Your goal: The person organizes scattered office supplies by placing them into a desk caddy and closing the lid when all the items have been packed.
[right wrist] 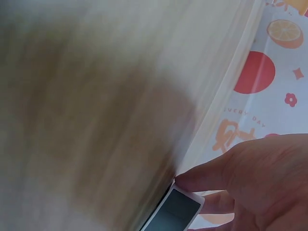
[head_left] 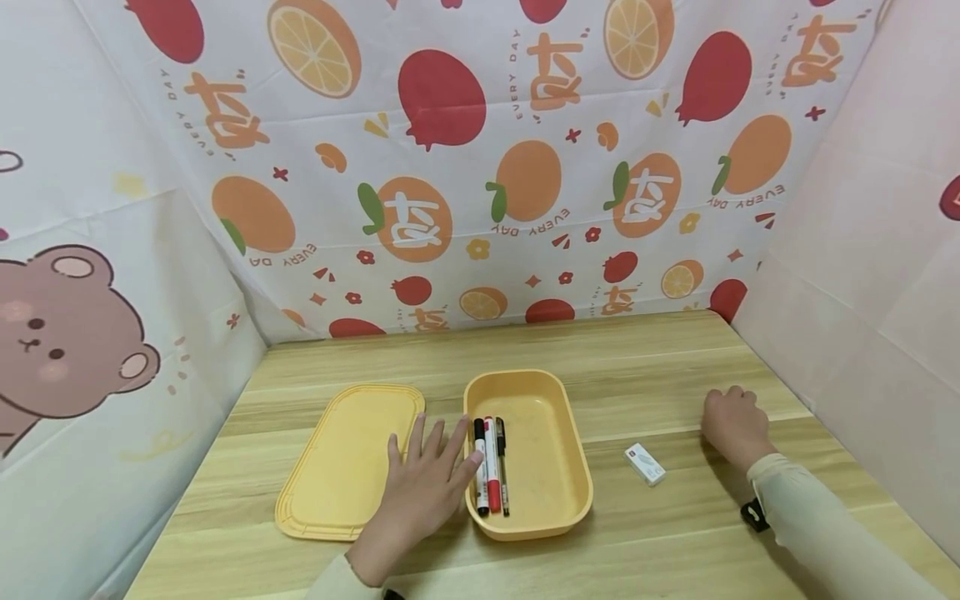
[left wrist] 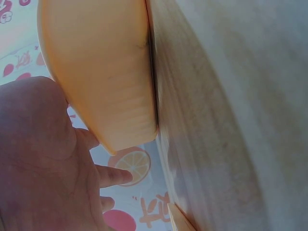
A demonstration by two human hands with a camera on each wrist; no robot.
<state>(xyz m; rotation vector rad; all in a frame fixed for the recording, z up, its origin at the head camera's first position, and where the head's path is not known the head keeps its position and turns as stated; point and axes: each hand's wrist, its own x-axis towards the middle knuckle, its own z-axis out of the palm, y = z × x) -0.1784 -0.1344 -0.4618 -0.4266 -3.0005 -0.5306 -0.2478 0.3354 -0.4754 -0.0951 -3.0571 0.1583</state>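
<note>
I can't name the white-edged object [right wrist: 171,211] in the fingers of the right hand [head_left: 735,425]; the right wrist view's bottom edge crops it, and in the head view that hand hides it (awkward, from this far off); lettering on the black-capped marker [head_left: 482,479] and small white box [head_left: 645,464] is too tiny for me; the left wrist view cuts off the yellow storage box [left wrist: 106,86].
</note>
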